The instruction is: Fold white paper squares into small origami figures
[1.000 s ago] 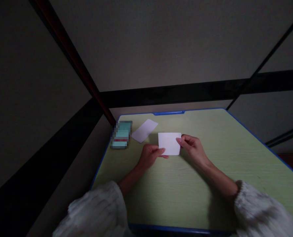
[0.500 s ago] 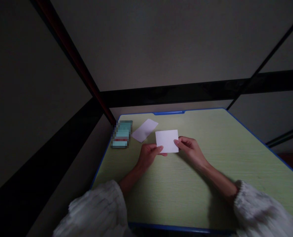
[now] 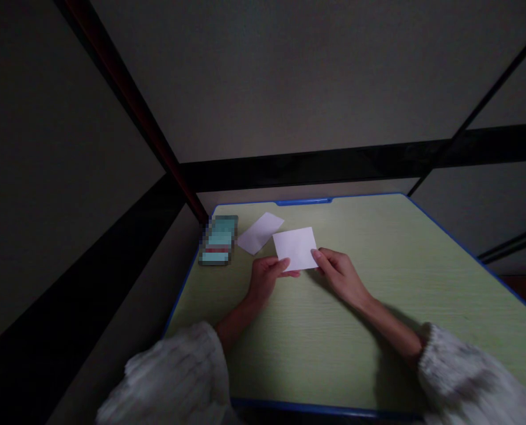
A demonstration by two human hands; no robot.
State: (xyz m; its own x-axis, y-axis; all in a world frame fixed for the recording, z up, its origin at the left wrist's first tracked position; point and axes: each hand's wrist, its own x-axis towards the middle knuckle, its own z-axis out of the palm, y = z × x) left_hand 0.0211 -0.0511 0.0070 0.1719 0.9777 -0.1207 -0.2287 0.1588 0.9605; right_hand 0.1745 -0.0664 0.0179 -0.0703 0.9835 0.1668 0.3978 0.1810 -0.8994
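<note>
Above the table I hold a white rectangular piece of paper (image 3: pixel 296 247) between both hands, its face blank and slightly tilted. My left hand (image 3: pixel 265 278) pinches its lower left corner, thumb on top and fingers underneath. At the lower right edge my right hand (image 3: pixel 340 273) grips it the same way, thumb in front. A second white sheet of paper (image 3: pixel 261 232) lies flat on the table, just behind and left of the held one.
A phone-like device (image 3: pixel 219 240), its screen pixelated, lies at the table's left edge. The pale wood-grain table (image 3: pixel 413 260) has a blue rim and a blue handle-like strip (image 3: pixel 304 202) at the back. Walls stand behind and to the left.
The held paper has shifted a little to the left and rotated slightly counterclockwise, its right side rising. Both hands keep hold of it. The other sheet and the device stay put.
</note>
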